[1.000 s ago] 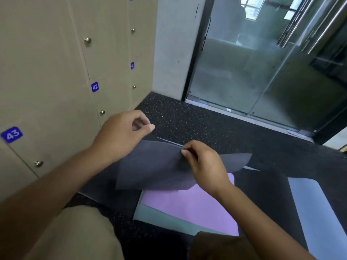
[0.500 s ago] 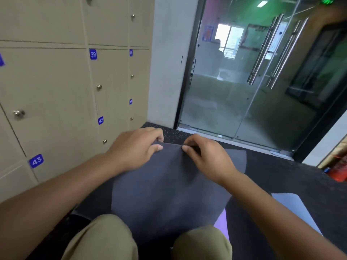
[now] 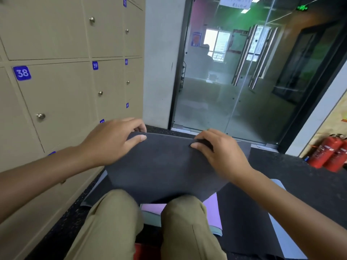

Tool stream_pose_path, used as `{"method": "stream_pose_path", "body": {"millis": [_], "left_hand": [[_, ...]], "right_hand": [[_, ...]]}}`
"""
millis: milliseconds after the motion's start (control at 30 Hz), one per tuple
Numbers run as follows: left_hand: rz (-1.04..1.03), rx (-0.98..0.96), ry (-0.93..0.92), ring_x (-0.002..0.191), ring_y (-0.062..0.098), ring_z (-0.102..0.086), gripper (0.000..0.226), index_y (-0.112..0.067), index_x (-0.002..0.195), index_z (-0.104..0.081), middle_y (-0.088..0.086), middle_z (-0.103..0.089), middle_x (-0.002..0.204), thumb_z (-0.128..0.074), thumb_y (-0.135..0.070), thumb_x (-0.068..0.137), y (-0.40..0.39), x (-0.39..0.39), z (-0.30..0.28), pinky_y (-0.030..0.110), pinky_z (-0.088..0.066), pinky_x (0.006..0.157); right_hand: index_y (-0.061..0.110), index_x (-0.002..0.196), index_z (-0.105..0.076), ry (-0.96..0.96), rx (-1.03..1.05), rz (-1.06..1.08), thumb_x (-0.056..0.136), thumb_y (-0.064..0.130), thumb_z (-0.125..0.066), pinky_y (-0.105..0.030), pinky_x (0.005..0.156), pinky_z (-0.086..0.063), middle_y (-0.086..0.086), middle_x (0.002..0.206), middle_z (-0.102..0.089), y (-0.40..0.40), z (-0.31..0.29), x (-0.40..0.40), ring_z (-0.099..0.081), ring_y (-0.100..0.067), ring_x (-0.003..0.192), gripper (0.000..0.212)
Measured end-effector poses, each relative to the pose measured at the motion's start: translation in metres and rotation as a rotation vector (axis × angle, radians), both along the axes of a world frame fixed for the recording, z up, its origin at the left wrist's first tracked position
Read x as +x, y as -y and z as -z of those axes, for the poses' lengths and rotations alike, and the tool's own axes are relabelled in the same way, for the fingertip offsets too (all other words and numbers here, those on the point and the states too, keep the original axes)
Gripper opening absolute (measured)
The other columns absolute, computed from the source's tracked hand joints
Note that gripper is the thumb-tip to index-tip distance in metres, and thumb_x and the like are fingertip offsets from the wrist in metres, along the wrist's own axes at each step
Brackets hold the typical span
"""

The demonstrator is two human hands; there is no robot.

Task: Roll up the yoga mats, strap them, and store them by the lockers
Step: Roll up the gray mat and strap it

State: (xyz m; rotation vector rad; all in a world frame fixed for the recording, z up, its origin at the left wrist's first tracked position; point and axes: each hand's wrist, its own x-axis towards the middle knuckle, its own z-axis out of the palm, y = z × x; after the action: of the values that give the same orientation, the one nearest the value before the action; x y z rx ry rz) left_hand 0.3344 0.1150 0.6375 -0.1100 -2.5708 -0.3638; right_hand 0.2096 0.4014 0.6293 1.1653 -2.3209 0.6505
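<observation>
A dark grey yoga mat (image 3: 165, 167) is lifted in front of me, its top edge held up and its lower part hanging down over my knees. My left hand (image 3: 110, 141) pinches the top edge near its left end, thumb on the near face. My right hand (image 3: 217, 151) pinches the same edge further right. Beneath it on the floor lie a pink mat (image 3: 213, 209) and a grey-green mat (image 3: 151, 218), mostly hidden by my legs. A pale blue-grey mat (image 3: 281, 239) lies at the right.
Beige numbered lockers (image 3: 56, 91) line the left wall. Glass doors (image 3: 234, 81) with steel handles stand ahead. Two red fire extinguishers (image 3: 326, 152) sit at the right wall. The floor (image 3: 281, 166) is dark speckled rubber. My khaki-trousered knees (image 3: 180, 212) are at the bottom.
The mat's edge has been raised higher and toward me, and my hands have spread apart along it. The view has tilted up, so more of the lockers and doors shows.
</observation>
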Motion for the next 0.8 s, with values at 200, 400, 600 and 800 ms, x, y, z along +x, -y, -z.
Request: {"method": "stream_pose_path", "body": {"millis": [200, 400, 600, 800], "left_hand": [[0.024, -0.046, 0.006, 0.089, -0.002, -0.053, 0.009, -0.038, 0.093, -0.052, -0.025, -0.055, 0.089, -0.046, -0.043, 0.098, -0.02, 0.086, 0.009, 0.019, -0.037, 0.065], [0.07, -0.031, 0.095, 0.082, -0.003, -0.048, 0.014, -0.039, 0.096, -0.052, -0.025, -0.051, 0.091, -0.042, -0.049, 0.097, -0.036, 0.158, 0.054, 0.018, -0.036, 0.066], [0.097, 0.009, 0.115, 0.081, 0.004, -0.054, 0.02, -0.03, 0.094, -0.059, -0.019, -0.054, 0.09, -0.046, -0.044, 0.1, -0.058, 0.219, 0.106, 0.027, -0.042, 0.071], [0.078, 0.047, 0.064, 0.074, 0.01, -0.053, 0.028, -0.027, 0.087, -0.06, -0.018, -0.053, 0.085, -0.046, -0.045, 0.103, -0.083, 0.26, 0.135, 0.028, -0.04, 0.071]], "right_hand": [[0.016, 0.101, -0.069, -0.076, -0.037, -0.104, 0.1, 0.03, -0.062, -0.023, 0.078, -0.044, 0.008, 0.091, -0.063, -0.028, 0.018, 0.086, -0.054, -0.011, 0.085, 0.016], [0.018, 0.106, -0.071, -0.019, 0.028, -0.189, 0.105, 0.032, -0.049, -0.036, 0.076, -0.051, 0.009, 0.096, -0.063, -0.055, 0.06, 0.155, -0.059, -0.017, 0.087, 0.026], [0.017, 0.102, -0.07, 0.09, 0.036, -0.22, 0.106, 0.031, -0.051, -0.038, 0.074, -0.052, 0.007, 0.094, -0.062, -0.072, 0.11, 0.21, -0.06, -0.019, 0.084, 0.025], [0.017, 0.101, -0.073, 0.155, -0.009, -0.222, 0.103, 0.029, -0.057, -0.03, 0.079, -0.049, 0.01, 0.094, -0.065, -0.093, 0.134, 0.253, -0.059, -0.016, 0.087, 0.021]]}}
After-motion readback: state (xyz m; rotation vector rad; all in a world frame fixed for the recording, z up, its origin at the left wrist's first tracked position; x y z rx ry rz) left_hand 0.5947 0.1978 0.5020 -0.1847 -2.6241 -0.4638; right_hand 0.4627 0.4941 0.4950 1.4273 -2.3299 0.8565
